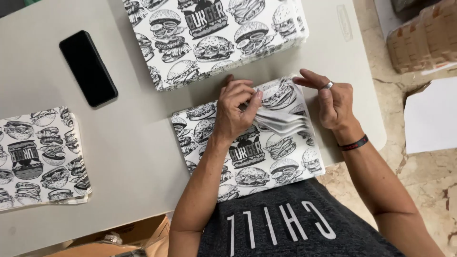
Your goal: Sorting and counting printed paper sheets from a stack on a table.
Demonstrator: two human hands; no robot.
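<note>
View: one head camera, worn by the person, no second view.
Direction: looks steeply down over the chest onto the desk (143, 157).
Distance: close; both forearms fill the lower frame, the left hand (235, 109) and right hand (333, 102) near the centre.
Edges: floor (419, 176) shows at right, a box (128, 240) at the bottom.
</note>
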